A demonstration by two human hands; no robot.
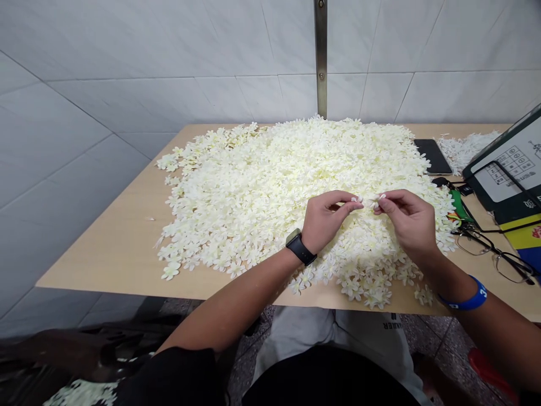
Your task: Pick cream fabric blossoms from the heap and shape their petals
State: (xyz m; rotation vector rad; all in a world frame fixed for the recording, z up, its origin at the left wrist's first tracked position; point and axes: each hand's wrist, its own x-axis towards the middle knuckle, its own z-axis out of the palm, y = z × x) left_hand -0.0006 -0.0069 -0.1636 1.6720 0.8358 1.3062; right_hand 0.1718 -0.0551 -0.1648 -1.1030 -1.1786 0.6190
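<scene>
Lots of little white flowers (270,169) lie in a big pile on the wooden table (122,248). Over the pile, the left hand (325,217) and the right hand (406,217) each pinch one small flower (367,201) between them, fingertips closed on it. Farther right lie a phone (431,156) and glasses (494,251).

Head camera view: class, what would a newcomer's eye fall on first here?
First, the big heap of white flowers covering the middle of the wooden table. Next, the left hand and right hand, raised just above the heap and pinching one small flower between their fingertips. At the table's right edge lie glasses and a dark phone.
</scene>
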